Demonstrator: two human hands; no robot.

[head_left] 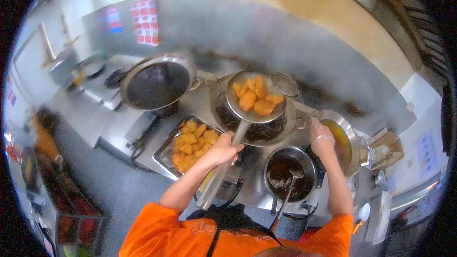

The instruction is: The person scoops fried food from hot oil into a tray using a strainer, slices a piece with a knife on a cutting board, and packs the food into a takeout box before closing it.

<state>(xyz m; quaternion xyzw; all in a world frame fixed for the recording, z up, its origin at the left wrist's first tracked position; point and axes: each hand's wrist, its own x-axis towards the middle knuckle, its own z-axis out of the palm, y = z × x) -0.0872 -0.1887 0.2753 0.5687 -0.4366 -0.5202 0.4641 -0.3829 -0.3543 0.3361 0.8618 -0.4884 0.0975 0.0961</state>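
Firmly, the left hand wraps its fingers around the thick handle of the skimmer, pressed together in a fist below its bowl. The right hand curls its fingers in on the thin handle of the small strainer; the exact placing of the fingertips is too blurred to tell.

The skimmer's bowl sits level with the middle of the scene, on the far side of the left hand, and carries a heap of golden fried pieces. Just to its right, the small strainer tilts at the bowl's far right edge. Both are over the wok, whose dark contents show along the near side.

Left of the left hand, a square tray holds more fried food. To the right and nearer, a pot of dark liquid has a ladle leaning in it, the handle pointing towards the person. Beside the right hand, on its right, stands a pan with yellow liquid. Far left, a big pan holds dark liquid.

All these are along a steel counter. Further out, an open carton is at the right, a red-and-white poster hangs on the far wall, and haze hangs before that wall.
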